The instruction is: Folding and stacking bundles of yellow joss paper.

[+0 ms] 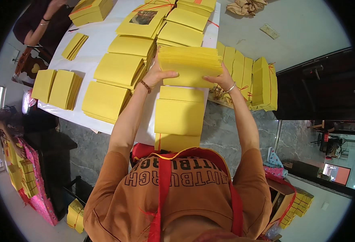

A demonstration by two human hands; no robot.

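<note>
We see the left hand [158,75] and right hand [222,80] pinching a thick stack of yellow paper [190,66] (more piles at nine o'clock) above the white table [96,44].

Small paper-goods workshop, hand-assembly sort. Long desk [92,48] under white cover, loaded with yellow paper stacks [119,68] across upper frame. More bundles tied with red string [262,82] at right, others on floor, lower left and lower right. Second person's arm [40,24] upper left. Grey marble floor [222,133].
</note>
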